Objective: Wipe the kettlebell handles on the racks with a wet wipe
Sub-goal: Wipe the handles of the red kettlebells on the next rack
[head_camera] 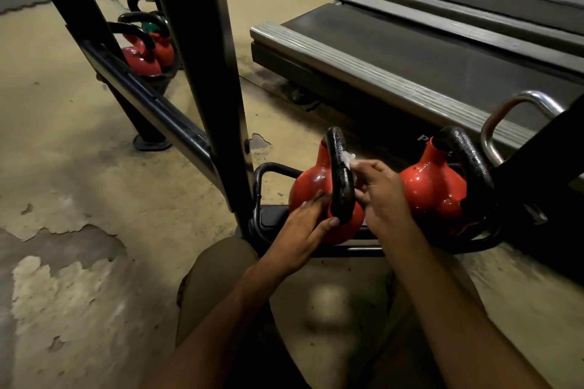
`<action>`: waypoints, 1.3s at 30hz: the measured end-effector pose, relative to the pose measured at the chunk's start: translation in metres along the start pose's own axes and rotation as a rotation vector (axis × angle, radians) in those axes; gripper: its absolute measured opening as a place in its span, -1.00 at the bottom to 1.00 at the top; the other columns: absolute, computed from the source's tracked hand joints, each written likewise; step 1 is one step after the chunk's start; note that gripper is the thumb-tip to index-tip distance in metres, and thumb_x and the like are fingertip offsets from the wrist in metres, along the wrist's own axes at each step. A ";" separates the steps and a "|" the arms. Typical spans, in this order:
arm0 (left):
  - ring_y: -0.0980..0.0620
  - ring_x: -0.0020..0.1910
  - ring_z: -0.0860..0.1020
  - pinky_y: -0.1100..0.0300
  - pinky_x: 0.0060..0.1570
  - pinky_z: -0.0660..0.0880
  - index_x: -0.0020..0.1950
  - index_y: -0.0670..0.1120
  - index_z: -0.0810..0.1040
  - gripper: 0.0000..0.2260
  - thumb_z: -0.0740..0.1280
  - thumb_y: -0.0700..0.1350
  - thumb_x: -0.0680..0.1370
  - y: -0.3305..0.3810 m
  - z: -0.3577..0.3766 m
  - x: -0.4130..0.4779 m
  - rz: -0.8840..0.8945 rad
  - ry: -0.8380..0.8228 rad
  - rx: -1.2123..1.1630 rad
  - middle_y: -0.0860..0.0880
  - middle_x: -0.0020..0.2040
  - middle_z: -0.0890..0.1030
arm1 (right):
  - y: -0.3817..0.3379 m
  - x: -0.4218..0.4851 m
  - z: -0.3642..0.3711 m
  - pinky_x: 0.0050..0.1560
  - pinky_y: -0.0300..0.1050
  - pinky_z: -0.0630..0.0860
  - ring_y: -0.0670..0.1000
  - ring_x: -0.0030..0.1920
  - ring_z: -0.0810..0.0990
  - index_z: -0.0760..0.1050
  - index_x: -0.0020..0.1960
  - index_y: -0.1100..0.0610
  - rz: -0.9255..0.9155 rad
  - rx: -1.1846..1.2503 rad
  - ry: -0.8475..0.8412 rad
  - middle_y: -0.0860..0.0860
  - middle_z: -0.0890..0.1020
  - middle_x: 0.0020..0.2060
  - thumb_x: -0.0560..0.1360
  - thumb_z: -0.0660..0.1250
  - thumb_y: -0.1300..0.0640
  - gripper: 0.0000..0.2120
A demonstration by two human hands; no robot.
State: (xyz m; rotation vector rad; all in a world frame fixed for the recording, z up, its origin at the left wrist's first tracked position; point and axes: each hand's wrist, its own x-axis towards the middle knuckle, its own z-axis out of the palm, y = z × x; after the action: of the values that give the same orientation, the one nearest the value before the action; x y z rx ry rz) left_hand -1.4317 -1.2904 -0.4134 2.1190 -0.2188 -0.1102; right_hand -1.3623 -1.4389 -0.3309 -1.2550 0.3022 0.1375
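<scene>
At lower centre of the frame, the left hand (305, 224) braces the glossy red kettlebell (311, 180) on the black steel rack (275, 215), evidently to prevent rocking. The right hand (380, 189) pinches the crumpled white wet wipe (349, 157) against its rough black handle (339, 174).
</scene>
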 end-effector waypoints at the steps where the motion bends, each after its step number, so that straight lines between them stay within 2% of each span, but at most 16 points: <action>1: 0.08 0.66 0.05 -0.17 0.61 0.09 0.64 0.26 0.12 -0.42 0.08 0.38 0.65 -0.002 0.000 0.000 -0.012 -0.005 0.001 0.10 0.67 0.15 | -0.002 0.003 0.003 -0.18 -0.13 0.61 0.04 -0.17 0.67 0.57 -0.08 0.16 -0.153 -0.185 0.032 0.09 0.67 -0.15 0.53 0.47 0.18 -0.91; 5: 0.11 0.63 0.14 -0.18 0.59 0.16 0.60 0.29 0.20 -0.49 0.17 0.31 0.66 0.008 -0.006 -0.004 -0.018 -0.009 -0.084 0.17 0.65 0.18 | -0.011 0.011 0.021 -0.07 -0.15 0.46 -0.01 0.01 0.52 0.60 -0.02 0.13 -0.741 -1.036 0.014 0.05 0.53 0.01 0.52 0.49 0.09 -0.87; 8: 0.13 0.60 0.23 -0.22 0.56 0.22 0.58 0.33 0.23 -0.57 0.19 0.17 0.71 0.014 -0.008 -0.007 0.064 -0.001 -0.143 0.20 0.62 0.26 | -0.001 -0.011 0.021 -0.04 -0.13 0.56 0.02 0.12 0.47 0.59 0.07 0.16 -0.944 -1.340 -0.023 0.08 0.50 0.11 0.55 0.43 0.14 -0.87; 10: 0.16 0.58 0.25 -0.23 0.57 0.19 0.57 0.38 0.20 -0.58 0.16 0.16 0.71 0.014 -0.006 -0.007 0.067 0.000 -0.107 0.23 0.60 0.28 | 0.009 -0.028 0.011 -0.05 -0.31 0.48 -0.07 0.07 0.48 0.59 0.05 0.14 -0.960 -1.222 0.052 0.03 0.53 0.07 0.56 0.43 0.13 -0.88; 12: 0.20 0.60 0.18 -0.21 0.59 0.13 0.61 0.29 0.19 -0.55 0.15 0.18 0.71 0.012 -0.004 -0.005 0.053 0.018 -0.058 0.20 0.62 0.24 | 0.016 -0.039 -0.001 -0.12 -0.38 0.46 -0.13 -0.04 0.54 0.59 0.03 0.10 -0.845 -0.947 0.153 -0.05 0.58 0.00 0.57 0.43 0.11 -0.92; 14: 0.21 0.63 0.08 -0.17 0.61 0.09 0.65 0.17 0.16 -0.49 0.14 0.20 0.71 0.008 -0.001 -0.004 0.019 0.023 -0.013 0.10 0.66 0.19 | 0.019 -0.037 -0.007 -0.12 -0.23 0.58 -0.12 -0.10 0.64 0.62 0.00 0.07 -0.576 -0.644 0.195 -0.07 0.67 -0.11 0.60 0.40 0.09 -0.94; 16: 0.19 0.63 0.08 -0.15 0.61 0.10 0.66 0.16 0.15 -0.48 0.11 0.23 0.71 0.006 0.001 -0.003 0.018 0.024 0.005 0.07 0.66 0.20 | 0.016 -0.020 -0.005 -0.12 -0.08 0.62 0.01 -0.14 0.68 0.64 -0.06 0.12 -0.228 -0.349 0.116 0.01 0.70 -0.18 0.61 0.35 0.14 -0.88; 19: 0.17 0.64 0.11 -0.17 0.60 0.14 0.66 0.22 0.08 -0.45 0.13 0.27 0.70 0.001 0.002 -0.002 0.030 0.017 -0.008 0.11 0.66 0.20 | -0.004 0.004 -0.001 -0.35 -0.18 0.53 0.01 -0.32 0.59 0.63 -0.10 0.21 0.123 -0.124 -0.017 0.11 0.62 -0.27 0.54 0.32 0.25 -0.88; 21: 0.16 0.64 0.08 -0.17 0.60 0.14 0.67 0.23 0.04 -0.42 0.16 0.27 0.69 -0.003 0.004 -0.003 0.042 0.022 0.043 0.11 0.67 0.17 | -0.009 0.010 -0.001 -0.44 -0.22 0.48 -0.02 -0.42 0.54 0.60 -0.13 0.21 0.205 -0.078 -0.048 0.10 0.57 -0.32 0.53 0.32 0.27 -0.89; 24: 0.21 0.64 0.01 -0.15 0.61 0.11 0.66 0.21 0.07 -0.42 0.18 0.24 0.68 -0.002 0.007 -0.004 0.050 0.048 0.095 0.12 0.67 0.12 | -0.005 0.013 0.006 -0.43 -0.22 0.47 -0.06 -0.40 0.55 0.54 -0.15 0.16 0.057 -0.058 0.017 0.04 0.56 -0.34 0.56 0.38 0.25 -0.89; 27: 0.17 0.65 0.07 -0.21 0.59 0.13 0.65 0.25 0.09 -0.43 0.20 0.26 0.68 0.002 0.005 -0.005 0.036 0.048 0.028 0.15 0.66 0.15 | -0.003 0.012 0.021 -0.15 -0.26 0.47 -0.07 -0.10 0.57 0.57 -0.02 0.12 -0.448 -0.636 0.125 0.02 0.59 -0.07 0.58 0.41 0.14 -0.95; 29: 0.12 0.63 0.15 -0.23 0.57 0.19 0.64 0.28 0.13 -0.45 0.24 0.22 0.68 0.003 0.003 -0.006 0.049 0.045 -0.063 0.19 0.64 0.21 | 0.000 0.002 0.025 -0.07 -0.24 0.46 -0.02 0.06 0.50 0.57 0.04 0.15 -0.793 -1.041 0.104 0.06 0.52 0.06 0.57 0.41 0.15 -0.91; 32: 0.06 0.61 0.24 -0.27 0.53 0.25 0.61 0.31 0.16 -0.50 0.22 0.22 0.69 0.003 0.008 -0.010 0.056 0.073 -0.060 0.18 0.62 0.26 | 0.014 -0.021 0.016 0.01 -0.13 0.57 0.07 0.18 0.47 0.60 0.07 0.19 -1.054 -1.346 0.020 0.11 0.55 0.17 0.54 0.42 0.17 -0.86; 34: 0.04 0.59 0.28 -0.29 0.50 0.29 0.62 0.27 0.16 -0.49 0.16 0.28 0.68 0.003 0.011 -0.010 0.048 0.090 -0.054 0.14 0.61 0.29 | 0.024 -0.039 0.002 0.10 -0.27 0.53 0.02 0.21 0.49 0.63 0.08 0.18 -1.047 -1.227 0.021 0.08 0.57 0.18 0.54 0.44 0.18 -0.87; 36: 0.07 0.60 0.25 -0.24 0.52 0.28 0.65 0.17 0.16 -0.44 0.10 0.30 0.68 0.002 0.013 -0.008 0.076 0.106 0.005 0.11 0.62 0.29 | 0.030 -0.055 -0.005 0.15 -0.37 0.48 -0.07 0.20 0.54 0.64 0.11 0.14 -0.938 -0.945 0.105 0.01 0.60 0.15 0.55 0.43 0.20 -0.86; 39: 0.11 0.64 0.15 -0.18 0.55 0.23 0.68 0.13 0.05 -0.40 0.14 0.25 0.69 -0.001 0.012 -0.004 0.102 0.108 0.160 0.11 0.65 0.23 | 0.036 -0.057 -0.004 0.07 -0.15 0.62 -0.13 0.05 0.64 0.61 0.10 0.06 -0.578 -0.556 0.225 -0.09 0.67 0.01 0.60 0.37 0.13 -0.90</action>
State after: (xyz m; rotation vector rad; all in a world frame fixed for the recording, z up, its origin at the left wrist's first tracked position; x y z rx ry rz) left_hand -1.4379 -1.2990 -0.4205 2.2601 -0.2790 0.0849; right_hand -1.4265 -1.4276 -0.3476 -1.8654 0.0800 -0.4477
